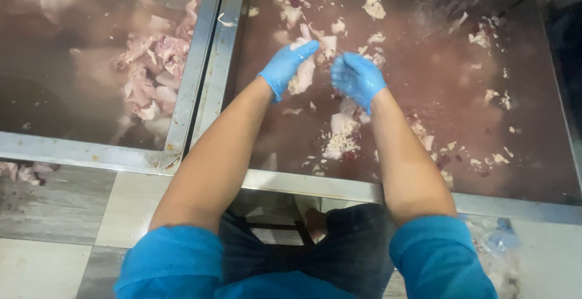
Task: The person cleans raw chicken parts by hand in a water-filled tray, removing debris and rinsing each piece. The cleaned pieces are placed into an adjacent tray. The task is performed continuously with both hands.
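Both my hands wear blue gloves and hover over the right metal basin [315,185], which is full of murky reddish water. My left hand [285,66] grips a pale piece of raw meat [305,75] that hangs from its fingers. My right hand [357,79] is cupped close beside it, fingers curled, and whether it touches the piece is unclear. Pale scraps of meat and fat [339,138] float in the water below and around the hands.
A second basin [188,93] to the left holds a pile of pinkish raw meat [151,75] in dark water. A metal divider [218,44] separates the two. Tiled floor [73,214] lies in front, with a few scraps [24,172] at the left edge.
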